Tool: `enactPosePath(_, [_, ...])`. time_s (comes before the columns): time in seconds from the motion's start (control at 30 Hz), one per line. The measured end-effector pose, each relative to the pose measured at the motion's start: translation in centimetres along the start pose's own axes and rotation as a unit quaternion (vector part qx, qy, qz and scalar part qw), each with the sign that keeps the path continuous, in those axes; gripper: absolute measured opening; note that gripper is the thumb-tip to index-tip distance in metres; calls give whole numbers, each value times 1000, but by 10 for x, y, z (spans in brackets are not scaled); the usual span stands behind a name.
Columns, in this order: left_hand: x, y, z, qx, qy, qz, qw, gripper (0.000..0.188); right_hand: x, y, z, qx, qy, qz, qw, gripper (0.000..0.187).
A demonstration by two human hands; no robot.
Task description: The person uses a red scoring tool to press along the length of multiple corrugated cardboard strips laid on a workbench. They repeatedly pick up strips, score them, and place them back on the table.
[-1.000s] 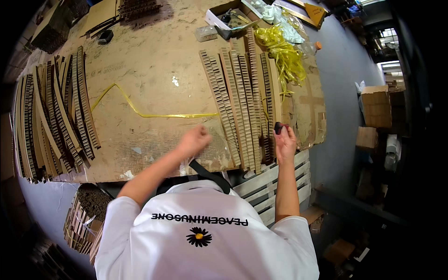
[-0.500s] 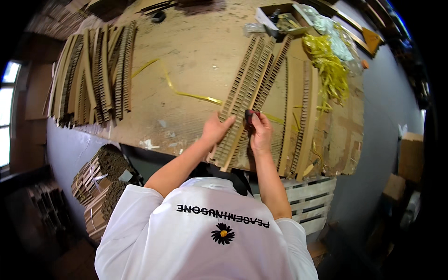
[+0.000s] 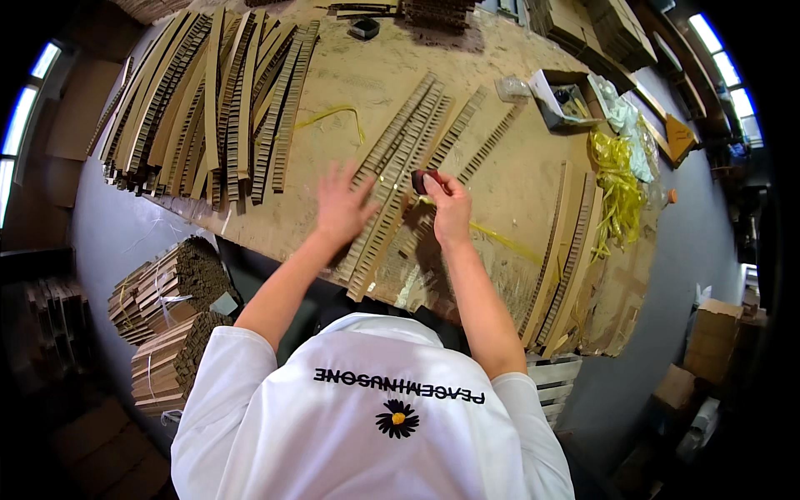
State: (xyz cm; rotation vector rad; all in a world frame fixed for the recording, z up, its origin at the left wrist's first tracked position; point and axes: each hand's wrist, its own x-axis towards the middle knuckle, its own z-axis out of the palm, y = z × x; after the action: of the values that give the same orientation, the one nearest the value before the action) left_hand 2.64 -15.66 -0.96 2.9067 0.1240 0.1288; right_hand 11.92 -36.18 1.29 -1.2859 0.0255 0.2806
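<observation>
Several brown, notched cardboard strips (image 3: pixel 385 225) lie slanting across the worktable (image 3: pixel 400 57) in front of me. My left hand (image 3: pixel 340 208) is open over their left side, its spread fingers slightly blurred. In my closed right hand (image 3: pixel 451 215) is a small dark red and black tool (image 3: pixel 423 181), just above the strips' right side. Its exact kind is unclear. Two shorter-looking strip ends (image 3: pixel 492 147) fan out beyond that hand, their lower parts hidden or in shadow. A flat yellow strap (image 3: pixel 504 241) runs out to the right beneath the strips.
A large pile of similar strips (image 3: pixel 225 108) covers the table's left. More strips (image 3: pixel 557 258) lie at the right edge, near tangled yellow strapping (image 3: pixel 615 183). An open box (image 3: pixel 567 100) with small items stands at the back right. Tied cardboard bundles (image 3: pixel 162 296) sit below the table's left side.
My left hand has let go of the strips and spread its fingers, moving left. My right hand still grips the tool. Some strips now lie fanned apart. The whole view has shifted.
</observation>
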Motion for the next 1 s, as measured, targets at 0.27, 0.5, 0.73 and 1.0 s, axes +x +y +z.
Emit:
enactPosePath(0.27, [-36, 58, 13, -17, -62, 80, 995, 77, 13, 24, -46, -62, 126, 39, 989, 21])
enactPosePath(0.5, [-18, 95, 4, 87, -146, 156, 973, 71, -13, 28, -65, 86, 151, 38, 984, 21])
enactPosePath(0.73, [-35, 122, 44, 153, -139, 123, 971, 71, -27, 18, -107, 120, 123, 19, 985, 18])
enactPosePath(1.0, [-18, 109, 42, -86, 173, 94, 977, 60, -49, 1, -160, 108, 134, 25, 985, 24])
